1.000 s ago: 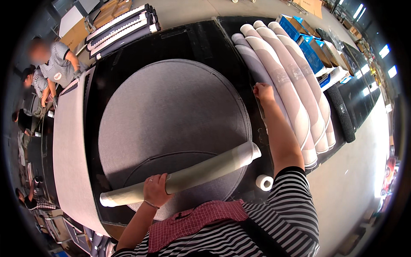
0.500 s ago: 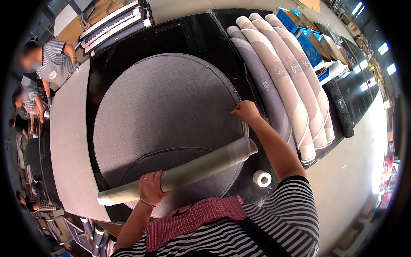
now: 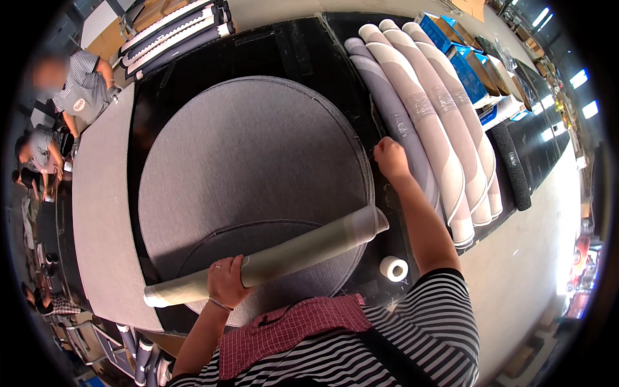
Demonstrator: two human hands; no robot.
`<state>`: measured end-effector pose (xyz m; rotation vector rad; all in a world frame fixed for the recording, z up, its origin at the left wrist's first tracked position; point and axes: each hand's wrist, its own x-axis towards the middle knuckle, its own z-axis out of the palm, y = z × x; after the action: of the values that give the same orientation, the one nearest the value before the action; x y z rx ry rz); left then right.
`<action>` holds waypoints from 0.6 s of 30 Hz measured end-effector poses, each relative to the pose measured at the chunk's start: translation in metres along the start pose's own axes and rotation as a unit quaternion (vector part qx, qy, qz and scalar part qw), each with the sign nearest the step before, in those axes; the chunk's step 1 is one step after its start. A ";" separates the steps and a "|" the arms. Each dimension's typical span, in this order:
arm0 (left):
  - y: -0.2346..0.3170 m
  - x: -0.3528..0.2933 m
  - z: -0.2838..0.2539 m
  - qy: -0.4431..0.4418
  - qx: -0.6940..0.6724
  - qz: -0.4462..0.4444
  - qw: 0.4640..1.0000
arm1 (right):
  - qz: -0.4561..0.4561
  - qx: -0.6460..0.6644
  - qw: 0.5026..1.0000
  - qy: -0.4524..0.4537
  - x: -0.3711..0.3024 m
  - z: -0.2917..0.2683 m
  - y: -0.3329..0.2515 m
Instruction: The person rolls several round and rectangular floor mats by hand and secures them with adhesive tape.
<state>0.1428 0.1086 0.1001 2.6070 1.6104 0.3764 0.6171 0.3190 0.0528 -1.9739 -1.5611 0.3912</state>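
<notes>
A rolled-up pale green and beige rug (image 3: 309,248) lies slantwise across large round grey rugs (image 3: 251,148), which rest on a black table. My left hand (image 3: 228,284) is wrapped over the near left part of that roll. Beyond the right rim of the round rugs, my right hand (image 3: 391,158) is raised with its fingers pinched together, close to the purple-grey rolled rug. Whatever it may pinch is too small to make out. A white roll of tape (image 3: 391,268) stands on the table near my right elbow.
Several wrapped rolled rugs (image 3: 419,109) lie side by side at the right, with blue boxes (image 3: 467,74) behind them. A dark narrow roll (image 3: 511,164) lies farther right. At left, a long grey rug strip (image 3: 106,213) borders the table, and co-workers (image 3: 90,87) stand beyond it.
My right hand has moved right and slightly away from me, off the rim of the round rugs. My left hand stays on the roll, which has hardly moved.
</notes>
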 end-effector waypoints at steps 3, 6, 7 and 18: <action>0.000 0.001 -0.004 -0.035 0.001 -0.011 0.999 | 0.061 0.142 0.987 -0.032 -0.005 -0.030 -0.007; -0.002 -0.001 -0.005 -0.040 -0.004 -0.016 0.999 | 0.106 0.261 0.959 -0.032 -0.030 -0.076 -0.010; -0.002 -0.003 -0.005 -0.037 -0.007 -0.017 0.999 | 0.109 0.294 0.949 -0.010 -0.046 -0.095 -0.014; 0.004 -0.006 -0.009 -0.073 0.030 -0.031 0.996 | 0.400 0.182 0.896 0.056 -0.360 -0.235 0.260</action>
<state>0.1415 0.1011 0.1079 2.5509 1.6733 0.1326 0.8550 -0.1229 0.0348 -2.1885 -0.4758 0.8056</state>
